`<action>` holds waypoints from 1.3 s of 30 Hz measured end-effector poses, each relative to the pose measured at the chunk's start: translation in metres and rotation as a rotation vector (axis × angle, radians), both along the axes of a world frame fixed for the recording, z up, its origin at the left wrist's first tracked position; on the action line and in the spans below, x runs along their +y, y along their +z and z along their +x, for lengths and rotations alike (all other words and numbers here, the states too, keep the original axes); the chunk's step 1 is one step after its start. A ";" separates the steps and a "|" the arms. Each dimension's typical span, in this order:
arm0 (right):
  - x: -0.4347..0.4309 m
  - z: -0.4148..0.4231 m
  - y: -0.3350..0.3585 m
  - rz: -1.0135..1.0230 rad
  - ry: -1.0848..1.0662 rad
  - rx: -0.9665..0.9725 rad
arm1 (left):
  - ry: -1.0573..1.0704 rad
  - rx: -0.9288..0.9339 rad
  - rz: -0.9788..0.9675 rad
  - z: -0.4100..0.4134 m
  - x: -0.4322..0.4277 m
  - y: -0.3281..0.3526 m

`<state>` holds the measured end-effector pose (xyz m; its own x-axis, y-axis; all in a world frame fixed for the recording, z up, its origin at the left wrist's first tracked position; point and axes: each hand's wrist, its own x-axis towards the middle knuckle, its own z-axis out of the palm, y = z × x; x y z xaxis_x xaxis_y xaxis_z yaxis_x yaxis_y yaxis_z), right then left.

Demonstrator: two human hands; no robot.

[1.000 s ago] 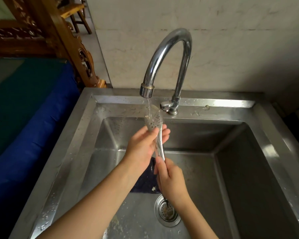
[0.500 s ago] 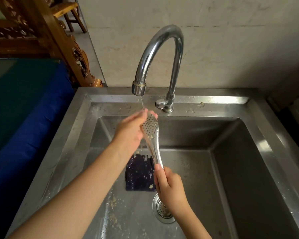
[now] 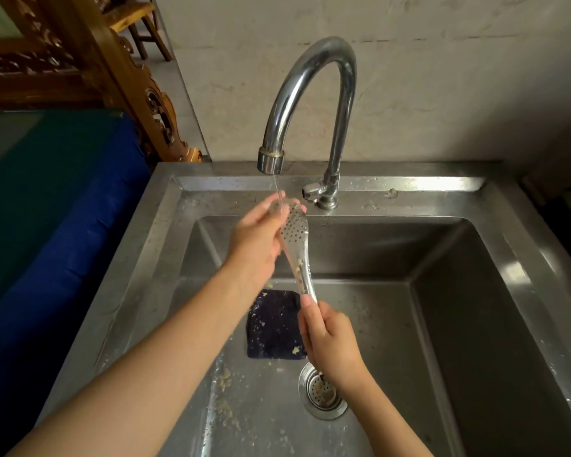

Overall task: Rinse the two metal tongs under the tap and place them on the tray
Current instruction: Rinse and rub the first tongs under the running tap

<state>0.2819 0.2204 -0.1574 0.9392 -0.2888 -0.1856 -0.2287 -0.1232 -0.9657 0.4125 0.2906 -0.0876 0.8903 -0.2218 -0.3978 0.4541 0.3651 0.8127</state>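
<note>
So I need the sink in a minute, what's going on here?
A person is rinsing metal tongs under the running tap. The right hand grips the handle end low down, while the left hand holds the perforated head in the stream. Bits of food cling to the tongs. A dark cloth lies on the floor of the sink beside the drain. No tray or second tongs are in view.
</note>
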 end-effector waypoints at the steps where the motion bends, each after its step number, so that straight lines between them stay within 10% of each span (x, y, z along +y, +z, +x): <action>1: -0.001 0.003 0.002 0.001 -0.014 -0.009 | -0.058 0.009 0.018 -0.013 -0.003 -0.005; 10: 0.002 0.002 0.000 0.011 0.032 -0.041 | 0.038 -0.010 0.017 0.003 0.003 0.002; 16: -0.008 0.018 0.006 -0.022 -0.026 -0.070 | -0.286 -0.081 0.070 -0.048 0.000 -0.018; 26: 0.001 0.004 -0.002 -0.075 -0.008 -0.136 | 0.049 0.046 -0.110 -0.007 -0.003 0.013; 39: 0.003 -0.004 -0.012 -0.099 -0.079 -0.148 | -0.040 -0.130 0.220 -0.013 -0.003 0.007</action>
